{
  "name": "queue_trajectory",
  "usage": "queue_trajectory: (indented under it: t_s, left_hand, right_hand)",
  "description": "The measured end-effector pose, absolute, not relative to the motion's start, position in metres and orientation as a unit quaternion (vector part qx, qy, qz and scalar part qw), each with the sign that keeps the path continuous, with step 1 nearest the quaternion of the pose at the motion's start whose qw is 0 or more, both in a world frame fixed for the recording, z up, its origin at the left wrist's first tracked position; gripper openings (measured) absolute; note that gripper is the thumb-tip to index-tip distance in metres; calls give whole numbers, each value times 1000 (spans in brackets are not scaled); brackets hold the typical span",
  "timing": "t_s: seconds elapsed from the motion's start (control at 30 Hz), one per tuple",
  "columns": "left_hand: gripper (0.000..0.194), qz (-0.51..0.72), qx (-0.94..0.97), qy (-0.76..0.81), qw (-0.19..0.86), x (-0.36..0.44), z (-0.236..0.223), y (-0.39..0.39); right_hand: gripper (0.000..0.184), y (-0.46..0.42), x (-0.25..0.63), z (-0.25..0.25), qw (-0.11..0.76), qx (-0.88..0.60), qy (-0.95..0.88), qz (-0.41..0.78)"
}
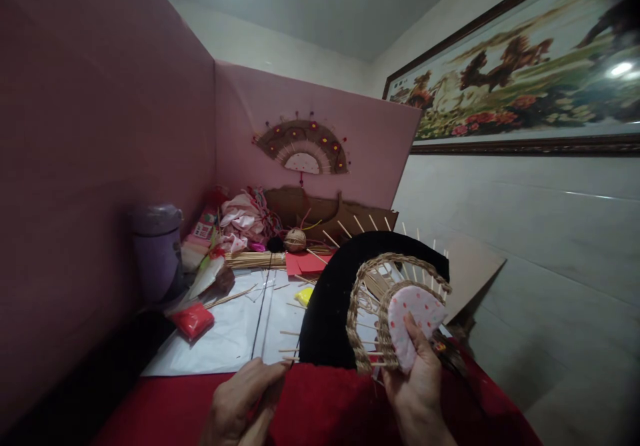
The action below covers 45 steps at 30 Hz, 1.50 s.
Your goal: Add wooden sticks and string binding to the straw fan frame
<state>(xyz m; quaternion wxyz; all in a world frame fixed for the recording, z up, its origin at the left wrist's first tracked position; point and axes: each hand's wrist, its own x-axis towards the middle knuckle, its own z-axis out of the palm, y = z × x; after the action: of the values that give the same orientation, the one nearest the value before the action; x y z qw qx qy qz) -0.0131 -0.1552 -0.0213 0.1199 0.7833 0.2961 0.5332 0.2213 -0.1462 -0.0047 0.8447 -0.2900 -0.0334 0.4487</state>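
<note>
My right hand (417,373) grips a handmade fan by its white padded half-round centre (415,313) with red dots, thumb on top. Around that centre run bands of braided twine (356,299) on thin wooden sticks, and a wide black band (325,313) forms the outer arc. Stick tips poke out past the black edge. My left hand (247,399) is closed in a pinch beside the fan's lower left stick ends. Black yarn (263,306) runs from a black ball (275,244) down to that hand; its end is hidden by the fingers.
A white sheet (225,339) lies on the red cloth (310,406). A purple container (157,253) stands left. Nearby are a red packet (193,321), a yellow packet (303,297), red paper (305,264), a twine ball (295,240) and bundled sticks (255,260). A finished-looking fan (303,146) hangs behind.
</note>
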Motion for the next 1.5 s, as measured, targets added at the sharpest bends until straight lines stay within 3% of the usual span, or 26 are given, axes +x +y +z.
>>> queue_trajectory:
  t_s: [0.33, 0.77, 1.07, 1.5]
  left_hand:
    - [28, 506, 790, 295, 184, -15, -17, -157]
    - [31, 478, 826, 296, 48, -21, -14, -161]
    - [27, 477, 832, 280, -40, -12, -17, -164]
    - [29, 520, 804, 279, 69, -2, -17, -167]
  right_hand:
    - [43, -153, 226, -1, 852, -279, -68, 437]
    - [37, -155, 237, -1, 887, -301, -99, 337]
    - [47, -161, 231, 1, 900, -291, -68, 317]
    - [46, -163, 217, -1, 880, -287, -83, 370]
